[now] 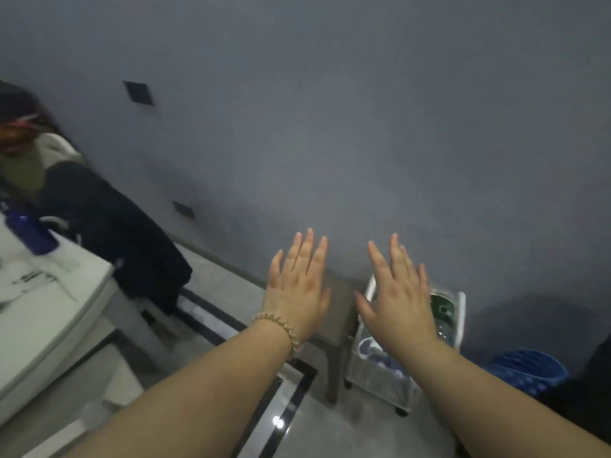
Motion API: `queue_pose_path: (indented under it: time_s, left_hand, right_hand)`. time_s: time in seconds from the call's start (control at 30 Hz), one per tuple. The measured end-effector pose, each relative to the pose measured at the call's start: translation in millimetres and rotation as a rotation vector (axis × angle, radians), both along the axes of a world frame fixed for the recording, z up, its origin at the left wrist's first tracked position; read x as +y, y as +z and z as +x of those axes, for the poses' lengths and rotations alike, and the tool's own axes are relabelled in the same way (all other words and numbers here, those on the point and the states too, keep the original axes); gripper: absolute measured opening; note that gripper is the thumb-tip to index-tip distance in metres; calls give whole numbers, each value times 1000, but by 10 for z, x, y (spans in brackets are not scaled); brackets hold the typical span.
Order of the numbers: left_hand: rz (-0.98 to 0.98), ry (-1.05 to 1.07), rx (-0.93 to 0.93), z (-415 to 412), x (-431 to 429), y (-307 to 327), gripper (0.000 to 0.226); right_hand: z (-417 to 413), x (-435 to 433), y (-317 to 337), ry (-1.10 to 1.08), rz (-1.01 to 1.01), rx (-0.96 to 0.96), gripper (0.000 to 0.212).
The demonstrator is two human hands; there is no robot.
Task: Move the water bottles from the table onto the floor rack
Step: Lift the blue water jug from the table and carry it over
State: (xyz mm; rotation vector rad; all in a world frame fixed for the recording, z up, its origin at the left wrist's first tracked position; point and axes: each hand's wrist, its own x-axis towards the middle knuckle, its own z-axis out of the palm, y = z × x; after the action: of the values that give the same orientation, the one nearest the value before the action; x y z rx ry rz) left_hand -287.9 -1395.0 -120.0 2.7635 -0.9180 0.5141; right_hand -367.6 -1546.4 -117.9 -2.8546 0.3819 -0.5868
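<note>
both hands are spread flat and empty, palms down: left hand, right hand. the white floor rack stands directly beneath the right hand and appears to hold bottles already. a blue water bottle lies on the table, well to the left of the left hand. recommended: turn left, grip the bottle around its middle, carry it level. no label text is legible; the view is blurred.

Both forearms are bare, and the left wrist wears a pale beaded bracelet.
</note>
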Motion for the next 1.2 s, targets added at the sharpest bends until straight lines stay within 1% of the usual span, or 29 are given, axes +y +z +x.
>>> queue_pose_path:
  time_s: [0.13,0.23,0.33,0.4,0.43,0.5,0.53,0.63,0.7,0.87,0.93,1.07,1.2]
  left_hand:
    - [-40,116,-29,-148,868,141,85]
    - [-39,224,-51,-284,1784,279,85]
    - [-74,323,-88,-531,2946,352,91]
    - [-90,361,-112,-727,3706,410,95]
    - [-95,399,-133,-846,4219,439,94]
    - [-17,479,-161,-1036,5075,487,90]
    - [17,523,-140,-1100,5437,501,89]
    - [-38,650,-102,-1248,6315,476,90]
    - [-56,688,-73,-1344,6841,475,92]
    - [-33,740,-56,-1364,7619,420,84]
    - [-42,776,-32,-1295,7881,367,83]
    - [8,838,24,-1081,8433,242,89]
    - [29,869,12,-893,8950,269,94]
  right_hand:
    - [84,765,175,97,-60,-33,86]
    - [122,1653,233,200,-30,-67,86]
    - [102,2864,204,342,3,-98,84]
    - [60,3650,192,418,59,-118,82]
    - [47,4151,219,466,89,-136,81]
    - [0,4972,258,546,127,-135,81]
    - [-21,5308,268,574,136,-129,81]
    - [-55,6124,295,622,129,-95,80]
    - [-14,6667,281,666,111,-81,79]
    - [174,7482,162,732,138,-51,79]
    - [244,7769,36,782,112,-17,80]
    - [526,8357,-174,854,149,21,78]
    - [815,8868,-209,897,190,62,81]
